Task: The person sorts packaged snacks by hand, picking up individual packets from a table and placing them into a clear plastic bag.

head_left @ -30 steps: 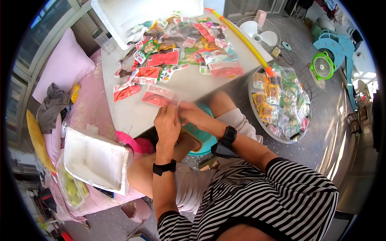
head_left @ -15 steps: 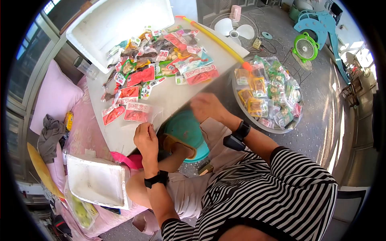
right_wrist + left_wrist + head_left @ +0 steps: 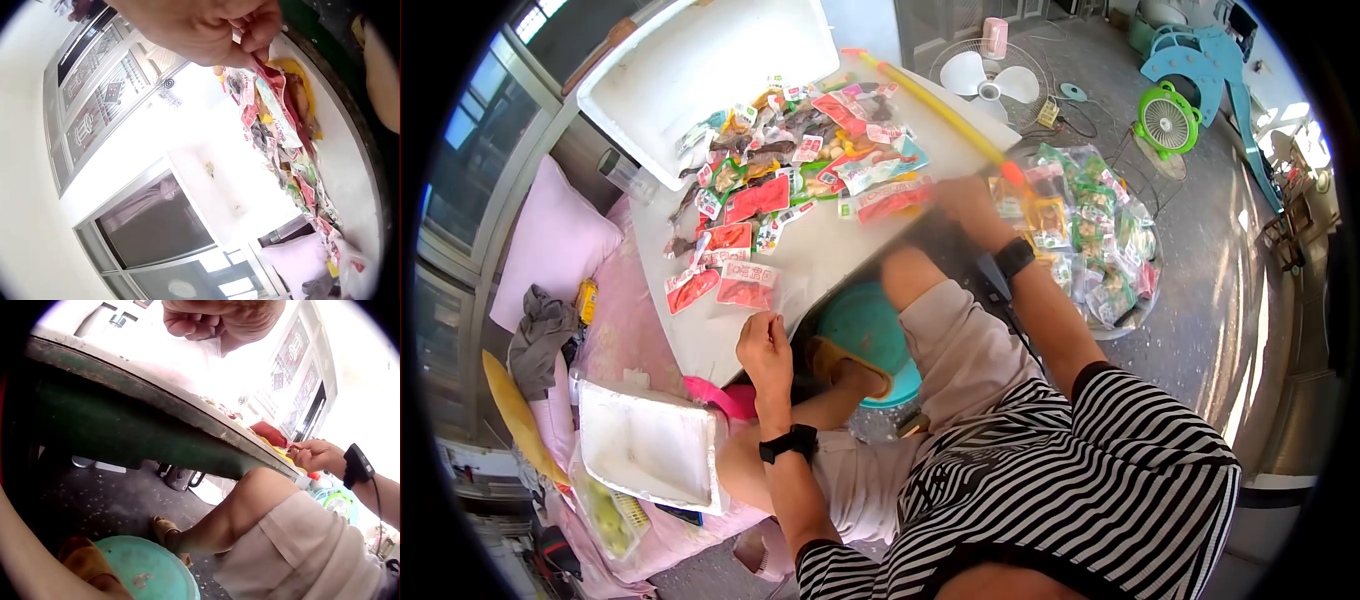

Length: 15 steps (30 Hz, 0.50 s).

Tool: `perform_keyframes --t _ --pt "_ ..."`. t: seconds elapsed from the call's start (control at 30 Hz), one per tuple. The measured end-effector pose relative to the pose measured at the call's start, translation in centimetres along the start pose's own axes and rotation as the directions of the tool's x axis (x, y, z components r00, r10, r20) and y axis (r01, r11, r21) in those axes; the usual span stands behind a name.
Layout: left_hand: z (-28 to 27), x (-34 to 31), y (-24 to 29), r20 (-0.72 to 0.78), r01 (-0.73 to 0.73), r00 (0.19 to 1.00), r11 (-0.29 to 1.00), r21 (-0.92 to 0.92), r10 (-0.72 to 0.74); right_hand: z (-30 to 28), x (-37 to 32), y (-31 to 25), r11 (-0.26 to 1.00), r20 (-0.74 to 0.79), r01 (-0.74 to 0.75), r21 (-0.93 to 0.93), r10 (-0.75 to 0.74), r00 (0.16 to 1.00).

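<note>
Left hand (image 3: 765,352), centre-left of head frame: fingers curled, pinching a clear bag (image 3: 792,294) at the tabletop (image 3: 825,250) edge. Right hand (image 3: 967,203), blurred, upper right of centre: thumb and fingers together, pinching a red packet (image 3: 273,76), upper right in right wrist view.

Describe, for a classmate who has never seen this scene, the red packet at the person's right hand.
Find the white table, then the heap of colourful packets on it. At the heap's end beside the right hand is the red packet. What sets it apart from its neighbours is that this hand pinches its edge.
</note>
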State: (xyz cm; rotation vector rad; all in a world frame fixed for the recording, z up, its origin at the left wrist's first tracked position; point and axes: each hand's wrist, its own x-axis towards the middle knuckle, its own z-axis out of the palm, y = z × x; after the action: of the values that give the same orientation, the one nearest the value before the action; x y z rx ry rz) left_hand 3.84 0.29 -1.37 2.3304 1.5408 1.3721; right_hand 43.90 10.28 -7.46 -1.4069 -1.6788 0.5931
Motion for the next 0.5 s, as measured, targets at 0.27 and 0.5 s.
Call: perform_keyframes --t 0.27,0.5 --pt "0.1 0.3 1.0 0.024 0.077 0.997 0.996 -0.055 -0.075 -1.1 -6.4 -6.9 0.287 0.317 -0.431 0.856 0.368 0.874" --pt "0.4 0.1 0.9 -0.027 0.067 0.997 0.997 -0.048 -0.069 4.1 -9.4 -15.5 0.475 0.374 -0.446 0.759 0.243 0.895"
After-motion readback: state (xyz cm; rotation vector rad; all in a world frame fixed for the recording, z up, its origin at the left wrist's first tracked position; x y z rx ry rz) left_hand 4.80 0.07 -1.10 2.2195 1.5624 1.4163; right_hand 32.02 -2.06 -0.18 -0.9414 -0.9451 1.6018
